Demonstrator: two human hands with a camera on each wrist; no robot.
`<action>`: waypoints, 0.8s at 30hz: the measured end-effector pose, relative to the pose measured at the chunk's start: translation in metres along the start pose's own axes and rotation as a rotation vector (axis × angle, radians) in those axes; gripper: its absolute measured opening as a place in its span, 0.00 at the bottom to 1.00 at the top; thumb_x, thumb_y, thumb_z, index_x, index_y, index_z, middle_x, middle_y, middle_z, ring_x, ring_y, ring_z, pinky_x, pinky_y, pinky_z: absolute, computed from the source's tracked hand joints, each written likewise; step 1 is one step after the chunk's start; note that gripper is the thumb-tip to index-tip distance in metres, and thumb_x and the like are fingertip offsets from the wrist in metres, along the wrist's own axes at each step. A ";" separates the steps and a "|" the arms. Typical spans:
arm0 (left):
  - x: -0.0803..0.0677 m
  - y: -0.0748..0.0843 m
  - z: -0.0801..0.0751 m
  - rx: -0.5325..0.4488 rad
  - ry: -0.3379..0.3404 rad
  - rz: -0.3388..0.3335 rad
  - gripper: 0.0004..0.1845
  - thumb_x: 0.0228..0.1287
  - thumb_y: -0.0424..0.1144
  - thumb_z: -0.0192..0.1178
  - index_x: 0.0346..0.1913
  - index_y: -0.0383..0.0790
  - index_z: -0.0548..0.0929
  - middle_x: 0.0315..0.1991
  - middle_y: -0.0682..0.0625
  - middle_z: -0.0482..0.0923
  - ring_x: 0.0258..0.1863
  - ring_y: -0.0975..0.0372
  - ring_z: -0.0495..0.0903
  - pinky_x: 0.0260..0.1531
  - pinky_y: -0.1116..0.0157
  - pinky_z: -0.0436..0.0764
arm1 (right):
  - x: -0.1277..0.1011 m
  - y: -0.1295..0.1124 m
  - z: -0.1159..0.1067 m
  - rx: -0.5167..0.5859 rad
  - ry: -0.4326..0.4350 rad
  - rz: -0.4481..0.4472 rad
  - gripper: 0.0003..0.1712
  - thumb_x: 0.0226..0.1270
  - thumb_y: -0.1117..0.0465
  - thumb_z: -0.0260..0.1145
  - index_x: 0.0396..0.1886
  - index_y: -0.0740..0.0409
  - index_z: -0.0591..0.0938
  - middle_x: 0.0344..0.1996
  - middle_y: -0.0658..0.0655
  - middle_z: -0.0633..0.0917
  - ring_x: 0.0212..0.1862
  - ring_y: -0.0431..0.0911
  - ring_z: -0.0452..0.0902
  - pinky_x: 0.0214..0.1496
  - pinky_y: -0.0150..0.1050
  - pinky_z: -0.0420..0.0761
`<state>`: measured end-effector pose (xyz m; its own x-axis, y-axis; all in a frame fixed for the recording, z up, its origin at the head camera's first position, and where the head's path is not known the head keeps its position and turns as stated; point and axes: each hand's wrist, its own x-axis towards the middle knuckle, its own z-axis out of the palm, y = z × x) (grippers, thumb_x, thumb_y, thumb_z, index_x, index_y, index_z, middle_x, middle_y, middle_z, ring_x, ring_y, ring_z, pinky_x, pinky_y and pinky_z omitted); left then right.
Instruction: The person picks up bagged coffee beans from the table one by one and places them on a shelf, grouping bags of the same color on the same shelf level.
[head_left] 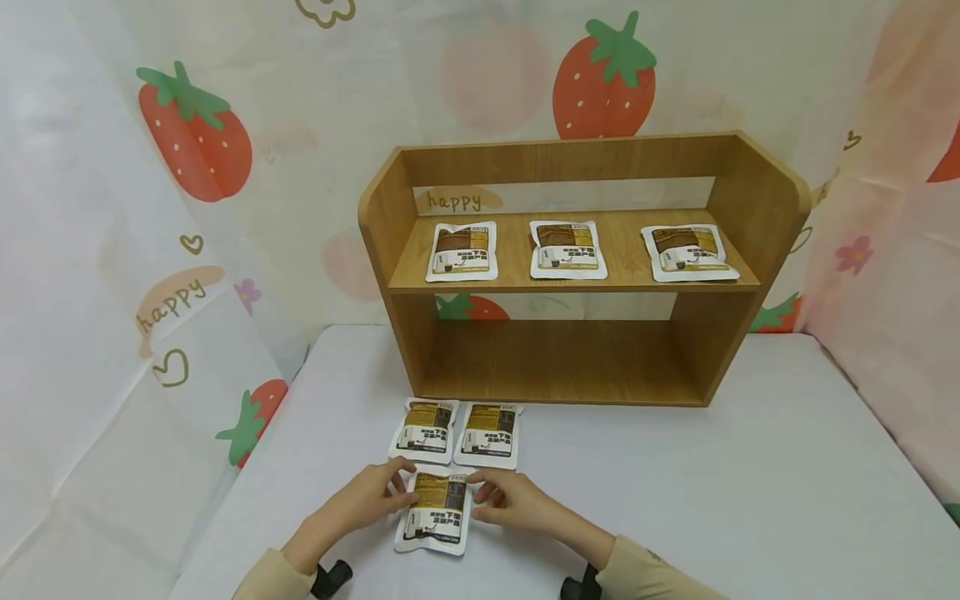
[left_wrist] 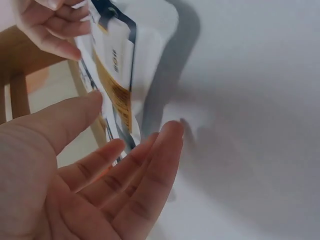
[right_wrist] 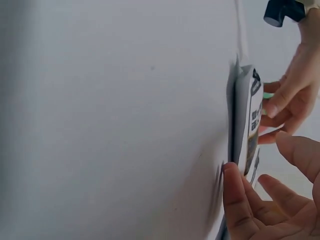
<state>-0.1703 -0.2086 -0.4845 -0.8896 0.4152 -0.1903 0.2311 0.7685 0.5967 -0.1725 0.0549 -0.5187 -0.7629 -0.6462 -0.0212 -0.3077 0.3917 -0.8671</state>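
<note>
Head view: left hand [head_left: 372,496] and right hand [head_left: 517,502], both loose, flank one pouch [head_left: 437,507]; two pouches [head_left: 425,429] remain beyond, three pouches [head_left: 566,248] already shelved.

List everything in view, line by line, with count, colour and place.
Shelf unit: 1, wood-brown, at the back of the table
Shelf packets: 3, white, brown and gold, in a row on the upper shelf
Paired packets: 2, same colours, side by side before the shelf unit
Near packet: 1, same colours, between the hands
Table: 1, white, under everything
Backdrop: pale, strawberry-printed, behind and at both sides
Wrist devices: 2, black, one per wrist
Sleeves: 2, beige, bottom edge
Left hand: 1, bare, packet's left
Right hand: 1, bare, packet's right
</note>
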 end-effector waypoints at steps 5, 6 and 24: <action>-0.005 0.000 0.000 -0.095 -0.070 0.028 0.25 0.54 0.40 0.67 0.53 0.35 0.73 0.33 0.47 0.77 0.24 0.64 0.75 0.22 0.69 0.74 | 0.001 -0.001 0.005 0.038 -0.016 0.016 0.26 0.57 0.59 0.69 0.56 0.59 0.76 0.39 0.56 0.81 0.32 0.34 0.76 0.36 0.26 0.78; -0.006 0.000 0.000 -0.103 -0.075 0.030 0.25 0.53 0.39 0.68 0.53 0.35 0.73 0.33 0.46 0.77 0.24 0.64 0.75 0.22 0.69 0.75 | 0.001 -0.001 0.005 0.047 -0.017 0.018 0.26 0.56 0.60 0.69 0.55 0.60 0.76 0.40 0.57 0.80 0.31 0.34 0.76 0.35 0.26 0.78; -0.018 0.007 -0.010 -0.127 0.016 0.092 0.28 0.48 0.37 0.71 0.55 0.35 0.76 0.44 0.43 0.77 0.29 0.65 0.76 0.25 0.71 0.78 | -0.006 -0.017 0.009 0.095 0.055 -0.048 0.26 0.54 0.64 0.70 0.55 0.59 0.76 0.47 0.62 0.74 0.38 0.42 0.80 0.38 0.25 0.79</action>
<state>-0.1570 -0.2156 -0.4690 -0.8733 0.4726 -0.1183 0.2615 0.6595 0.7047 -0.1574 0.0462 -0.5079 -0.7794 -0.6248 0.0468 -0.2914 0.2953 -0.9099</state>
